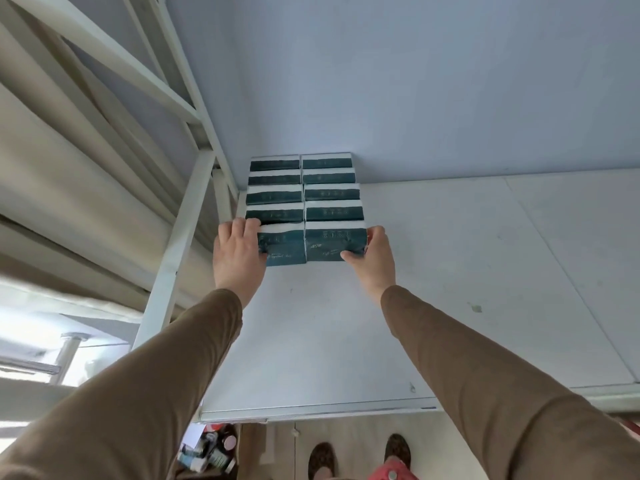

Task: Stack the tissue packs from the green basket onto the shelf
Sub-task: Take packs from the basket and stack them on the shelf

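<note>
Two columns of dark green tissue packs (304, 188) stand stacked on the white shelf (450, 289), against the back wall near its left corner. On top lie two more packs side by side. My left hand (237, 254) grips the left top pack (282, 247) from its left side. My right hand (372, 256) grips the right top pack (334, 240), thumb curled over its front right corner. Both packs touch each other and rest on the stack. The green basket is out of sight.
A white metal frame post (180, 251) rises just left of my left hand. The shelf's front edge (311, 414) runs below my forearms. Down on the floor are small bottles and clutter (207, 452) and my feet (360, 455).
</note>
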A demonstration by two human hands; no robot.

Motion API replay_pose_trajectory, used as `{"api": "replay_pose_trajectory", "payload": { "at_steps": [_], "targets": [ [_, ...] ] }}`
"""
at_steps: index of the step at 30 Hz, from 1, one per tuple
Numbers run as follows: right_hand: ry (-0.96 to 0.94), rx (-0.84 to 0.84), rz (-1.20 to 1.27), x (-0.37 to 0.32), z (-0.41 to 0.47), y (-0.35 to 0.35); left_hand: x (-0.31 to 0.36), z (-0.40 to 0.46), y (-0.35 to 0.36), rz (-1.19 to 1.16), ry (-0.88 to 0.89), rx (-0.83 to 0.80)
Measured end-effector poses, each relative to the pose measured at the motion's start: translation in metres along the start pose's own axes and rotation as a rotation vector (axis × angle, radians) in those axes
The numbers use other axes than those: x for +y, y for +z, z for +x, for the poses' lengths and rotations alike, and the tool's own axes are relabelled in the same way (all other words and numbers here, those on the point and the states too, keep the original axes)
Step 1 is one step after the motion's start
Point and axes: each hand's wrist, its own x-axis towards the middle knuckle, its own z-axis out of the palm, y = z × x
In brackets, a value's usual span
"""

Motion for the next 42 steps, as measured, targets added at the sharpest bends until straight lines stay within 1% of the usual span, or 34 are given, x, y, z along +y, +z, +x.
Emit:
{"api": "replay_pose_trajectory", "payload": {
  "at_steps": [2, 5, 7, 11, 16, 20, 23, 26, 29, 33, 42],
  "targets": [
    [-0.020, -0.028, -0.033, 0.002, -0.005, -0.007, 0.011, -0.008, -0.003, 0.042, 0.065, 0.035],
    [-0.063, -0.024, -0.091, 0.012, -0.017, -0.030, 0.039, -0.021, -0.002, 0.024, 0.290, 0.052],
    [-0.076, -0.001, -0.122, 0.024, -0.028, -0.054, 0.067, -0.029, 0.001, -0.035, 0.384, 0.018],
    [-0.081, 0.048, -0.246, 0.061, -0.061, -0.124, 0.143, -0.048, 0.016, -0.146, 0.480, -0.094],
    [-0.059, 0.171, -0.435, 0.132, -0.121, -0.235, 0.273, -0.089, 0.045, -0.245, 0.624, -0.288],
    [0.009, 0.240, -0.475, 0.201, -0.182, -0.330, 0.400, -0.146, 0.057, -0.312, 0.787, -0.336],
    [0.098, 0.253, -0.520, 0.259, -0.226, -0.401, 0.494, -0.197, 0.062, -0.384, 0.884, -0.359],
    [0.188, 0.261, -0.550, 0.320, -0.265, -0.465, 0.574, -0.247, 0.074, -0.402, 0.981, -0.392],
    [0.302, 0.277, -0.563, 0.374, -0.292, -0.518, 0.637, -0.285, 0.091, -0.381, 1.008, -0.464],
    [0.449, 0.289, -0.489, 0.436, -0.303, -0.574, 0.707, -0.314, 0.122, -0.335, 1.027, -0.562],
    [0.723, 0.264, -0.315, 0.566, -0.276, -0.675, 0.880, -0.322, 0.211, -0.271, 1.066, -0.812]
  ]
}}
